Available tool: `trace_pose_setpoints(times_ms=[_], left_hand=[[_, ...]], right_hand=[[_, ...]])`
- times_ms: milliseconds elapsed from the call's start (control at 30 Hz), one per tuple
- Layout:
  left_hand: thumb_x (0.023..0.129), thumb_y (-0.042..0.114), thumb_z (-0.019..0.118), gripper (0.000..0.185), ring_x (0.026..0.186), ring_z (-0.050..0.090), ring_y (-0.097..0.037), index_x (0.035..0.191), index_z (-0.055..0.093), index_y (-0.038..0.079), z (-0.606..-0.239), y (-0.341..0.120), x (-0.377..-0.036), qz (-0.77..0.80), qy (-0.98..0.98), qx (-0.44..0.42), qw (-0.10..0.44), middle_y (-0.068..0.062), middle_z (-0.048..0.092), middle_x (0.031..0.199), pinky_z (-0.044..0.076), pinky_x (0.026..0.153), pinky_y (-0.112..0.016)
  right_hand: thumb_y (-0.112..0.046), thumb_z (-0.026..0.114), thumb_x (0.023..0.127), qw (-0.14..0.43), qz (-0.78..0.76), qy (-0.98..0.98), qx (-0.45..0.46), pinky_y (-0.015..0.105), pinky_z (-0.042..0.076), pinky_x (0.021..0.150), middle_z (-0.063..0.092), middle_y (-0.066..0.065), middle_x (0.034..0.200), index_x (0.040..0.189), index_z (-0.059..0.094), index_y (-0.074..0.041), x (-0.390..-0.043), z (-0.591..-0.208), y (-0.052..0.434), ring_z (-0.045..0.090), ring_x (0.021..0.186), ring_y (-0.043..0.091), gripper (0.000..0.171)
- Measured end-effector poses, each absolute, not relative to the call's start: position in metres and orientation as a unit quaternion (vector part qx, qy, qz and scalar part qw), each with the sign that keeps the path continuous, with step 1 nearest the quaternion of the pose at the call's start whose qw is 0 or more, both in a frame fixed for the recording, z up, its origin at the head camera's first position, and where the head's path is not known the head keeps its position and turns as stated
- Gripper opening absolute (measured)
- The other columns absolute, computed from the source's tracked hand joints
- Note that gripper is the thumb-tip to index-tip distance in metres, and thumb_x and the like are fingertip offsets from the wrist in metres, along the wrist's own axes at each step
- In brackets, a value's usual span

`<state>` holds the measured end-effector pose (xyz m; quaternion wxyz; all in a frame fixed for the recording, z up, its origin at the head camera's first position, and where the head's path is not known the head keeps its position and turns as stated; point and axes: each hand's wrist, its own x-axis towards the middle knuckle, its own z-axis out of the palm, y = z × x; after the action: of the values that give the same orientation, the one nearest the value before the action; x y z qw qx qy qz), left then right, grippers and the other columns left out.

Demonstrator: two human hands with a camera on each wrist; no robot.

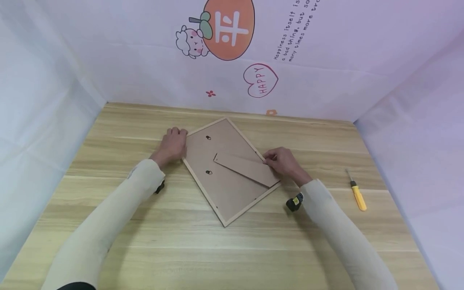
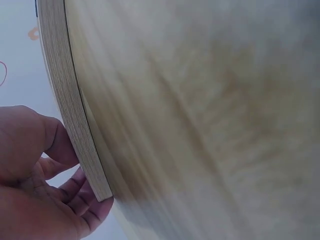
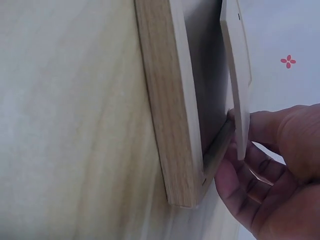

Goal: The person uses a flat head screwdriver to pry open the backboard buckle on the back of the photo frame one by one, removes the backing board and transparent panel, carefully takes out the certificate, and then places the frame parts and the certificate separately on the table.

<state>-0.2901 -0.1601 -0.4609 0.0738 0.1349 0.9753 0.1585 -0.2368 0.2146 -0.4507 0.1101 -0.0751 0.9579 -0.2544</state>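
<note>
A picture frame (image 1: 203,190) lies back side up on the table, with pale wooden edges and a brown backing board (image 1: 232,201). Its stand leg (image 1: 246,169) slants across the back, and the right wrist view shows its free end lifted off the backing. At the frame's left corner my left hand (image 1: 174,145) grips the edge; the left wrist view has the thumb and curled fingers (image 2: 92,212) around that corner. My right hand (image 1: 284,161) pinches the right edge beside the stand leg, its thumb (image 3: 262,125) reaching behind the leg.
A screwdriver (image 1: 358,196) with a yellow handle lies on the wooden table (image 1: 217,262) at the right. Two small dark hangers (image 1: 208,172) sit on the backing. White printed cloth (image 1: 145,60) closes off the back and sides.
</note>
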Motion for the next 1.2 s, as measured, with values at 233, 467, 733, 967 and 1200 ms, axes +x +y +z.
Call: trace_pose_setpoints(times_ms=[233, 467, 733, 967, 1200], left_hand=[[0.093, 0.004, 0.04, 0.05, 0.122, 0.037, -0.046, 0.142, 0.036, -0.006, -0.461, -0.16, -0.285, 0.159, 0.975, 0.128, 0.086, -0.033, 0.04, 0.133, 0.036, 0.105, -0.06], [0.088, 0.002, 0.046, 0.053, 0.117, 0.038, -0.044, 0.14, 0.036, -0.005, -0.457, -0.159, -0.279, 0.144, 0.978, 0.118, 0.097, -0.031, 0.041, 0.128, 0.037, 0.103, -0.058], [0.087, 0.001, 0.046, 0.044, 0.111, 0.04, -0.043, 0.129, 0.039, -0.006, -0.455, -0.158, -0.269, 0.12, 0.981, 0.116, 0.102, -0.029, 0.041, 0.119, 0.042, 0.096, -0.057], [0.089, 0.0, 0.045, 0.034, 0.106, 0.043, -0.042, 0.121, 0.042, -0.008, -0.458, -0.157, -0.26, 0.112, 0.982, 0.119, 0.092, -0.029, 0.044, 0.113, 0.044, 0.09, -0.054], [0.092, 0.0, 0.041, 0.021, 0.1, 0.046, -0.039, 0.112, 0.043, -0.006, -0.459, -0.16, -0.255, 0.103, 0.983, 0.128, 0.079, -0.026, 0.046, 0.107, 0.047, 0.083, -0.05]], right_hand=[[-0.017, 0.065, 0.094, 0.114, -0.249, 0.96, -0.058, 0.036, 0.056, 0.08, 0.071, 0.014, 0.109, 0.113, 0.072, -0.008, -0.238, -0.448, 0.214, 0.067, 0.099, 0.027, 0.022], [-0.02, 0.068, 0.093, 0.098, -0.253, 0.961, -0.047, 0.035, 0.055, 0.078, 0.072, 0.011, 0.105, 0.107, 0.074, -0.01, -0.241, -0.451, 0.215, 0.066, 0.096, 0.025, 0.019], [-0.022, 0.069, 0.093, 0.09, -0.25, 0.963, -0.046, 0.037, 0.055, 0.081, 0.073, 0.011, 0.104, 0.106, 0.075, -0.009, -0.241, -0.451, 0.216, 0.066, 0.097, 0.025, 0.019], [-0.024, 0.069, 0.092, 0.085, -0.248, 0.964, -0.044, 0.035, 0.054, 0.077, 0.074, 0.01, 0.101, 0.104, 0.075, -0.009, -0.241, -0.45, 0.218, 0.066, 0.093, 0.024, 0.02], [-0.027, 0.07, 0.092, 0.083, -0.245, 0.965, -0.034, 0.033, 0.052, 0.076, 0.074, 0.009, 0.099, 0.102, 0.076, -0.01, -0.241, -0.454, 0.22, 0.066, 0.091, 0.023, 0.02]])
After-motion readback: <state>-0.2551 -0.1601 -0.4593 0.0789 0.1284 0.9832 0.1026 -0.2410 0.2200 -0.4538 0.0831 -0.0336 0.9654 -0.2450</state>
